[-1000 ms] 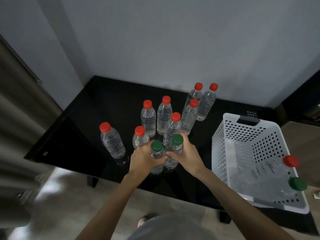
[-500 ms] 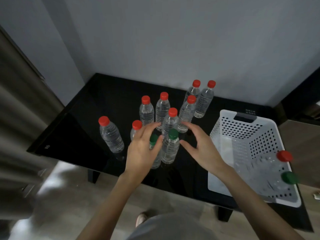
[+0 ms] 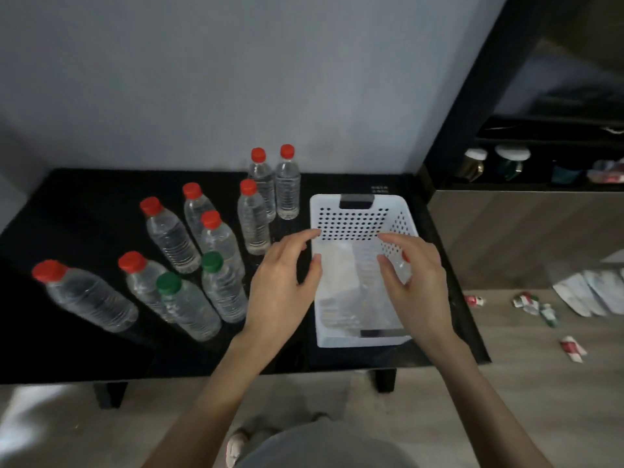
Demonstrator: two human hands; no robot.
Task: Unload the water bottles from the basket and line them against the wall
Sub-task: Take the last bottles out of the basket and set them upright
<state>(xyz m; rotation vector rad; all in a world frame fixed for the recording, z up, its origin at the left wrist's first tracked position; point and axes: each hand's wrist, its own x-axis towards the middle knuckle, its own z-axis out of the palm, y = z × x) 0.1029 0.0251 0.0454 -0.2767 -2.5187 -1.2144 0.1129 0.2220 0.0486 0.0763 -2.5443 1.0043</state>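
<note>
Beside the white basket [image 3: 358,214], the left hand [image 3: 283,282] is held empty, fingers relaxed. The right hand [image 3: 417,282] is curved over a red-capped bottle [image 3: 368,268] lying inside; grip can't be told. The standing bottles [image 3: 253,217] are crowded just beside the left wrist, so they could be toppled by a wide swing out.

Passage over the counter [image 3: 84,204]
Bare strip along wall [image 3: 236,79] at left; bottles [image 3: 216,241] crowd centre; basket [image 3: 358,340] open-topped, right.

Left hand [image 3: 280,282], right hand [image 3: 417,285], apparently empty, at basket [image 3: 337,341]
</note>
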